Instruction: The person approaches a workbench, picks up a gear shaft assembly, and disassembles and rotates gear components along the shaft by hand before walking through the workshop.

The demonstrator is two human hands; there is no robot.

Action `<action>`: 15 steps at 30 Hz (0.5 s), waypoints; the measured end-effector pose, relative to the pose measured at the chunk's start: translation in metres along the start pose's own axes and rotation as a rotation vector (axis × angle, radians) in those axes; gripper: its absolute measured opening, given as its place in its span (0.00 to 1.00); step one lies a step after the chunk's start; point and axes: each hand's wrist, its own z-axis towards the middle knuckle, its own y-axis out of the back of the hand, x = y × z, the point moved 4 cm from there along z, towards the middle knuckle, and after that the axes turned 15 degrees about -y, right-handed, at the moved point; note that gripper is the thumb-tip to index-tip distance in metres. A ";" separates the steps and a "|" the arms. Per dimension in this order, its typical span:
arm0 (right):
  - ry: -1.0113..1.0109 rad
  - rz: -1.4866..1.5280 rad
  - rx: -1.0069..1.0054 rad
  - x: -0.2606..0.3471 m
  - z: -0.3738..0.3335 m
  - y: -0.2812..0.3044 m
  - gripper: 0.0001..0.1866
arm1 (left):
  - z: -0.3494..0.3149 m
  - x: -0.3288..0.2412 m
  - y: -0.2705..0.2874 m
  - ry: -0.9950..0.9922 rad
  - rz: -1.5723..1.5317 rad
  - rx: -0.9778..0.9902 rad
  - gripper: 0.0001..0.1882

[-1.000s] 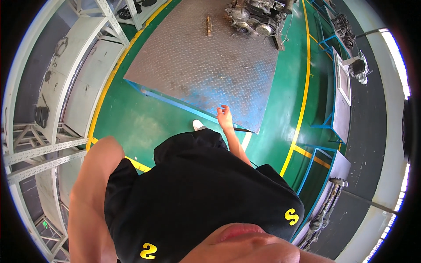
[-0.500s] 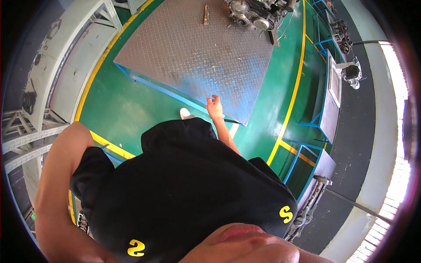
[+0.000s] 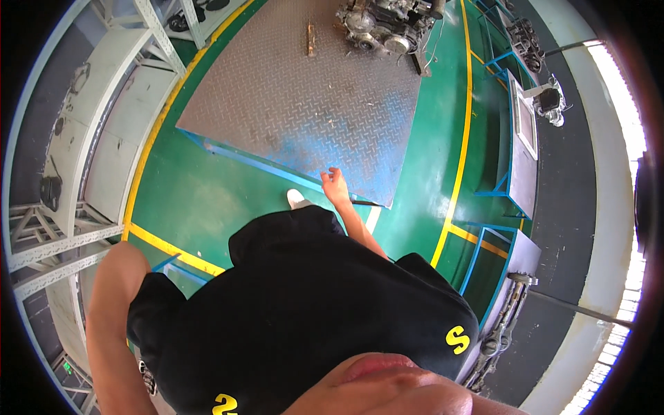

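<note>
Right, right hand (image 3: 335, 185) is hanging empty at the near edge of the checker plate (image 3: 304, 104), fingers loosely curled, gripping nothing; engine assembly (image 3: 387, 24) is sitting at the plate's far end, well apart, raised off the green floor (image 3: 200, 200); left hand's fingers hidden, cannot tell.

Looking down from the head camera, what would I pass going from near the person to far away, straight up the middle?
Black shirt → right hand → steel tread plate platform → engine at the far edge.
</note>
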 end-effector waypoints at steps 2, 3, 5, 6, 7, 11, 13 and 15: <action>-0.016 0.003 0.006 -0.004 0.003 -0.002 0.27 | -0.001 0.007 0.003 -0.007 0.059 -0.008 0.09; -0.010 -0.002 0.009 0.002 0.000 0.001 0.27 | -0.001 0.006 0.003 -0.007 0.132 -0.027 0.09; -0.028 0.001 0.078 0.014 -0.007 0.001 0.27 | 0.008 -0.013 -0.009 -0.070 0.348 0.158 0.11; -0.042 -0.004 0.086 0.011 -0.009 0.002 0.27 | 0.012 -0.019 -0.015 -0.136 0.527 0.326 0.14; -0.042 0.016 0.085 0.012 -0.006 0.001 0.26 | 0.015 -0.024 -0.020 -0.199 0.707 0.496 0.19; 0.004 0.024 0.006 0.000 0.011 0.005 0.28 | 0.007 -0.034 -0.032 -0.324 0.930 0.802 0.31; -0.009 -0.002 0.009 -0.007 0.010 0.007 0.28 | 0.007 -0.034 -0.034 -0.671 1.338 0.880 0.32; -0.024 -0.013 -0.005 -0.006 0.012 0.009 0.28 | 0.005 -0.034 -0.032 -0.942 1.456 0.829 0.34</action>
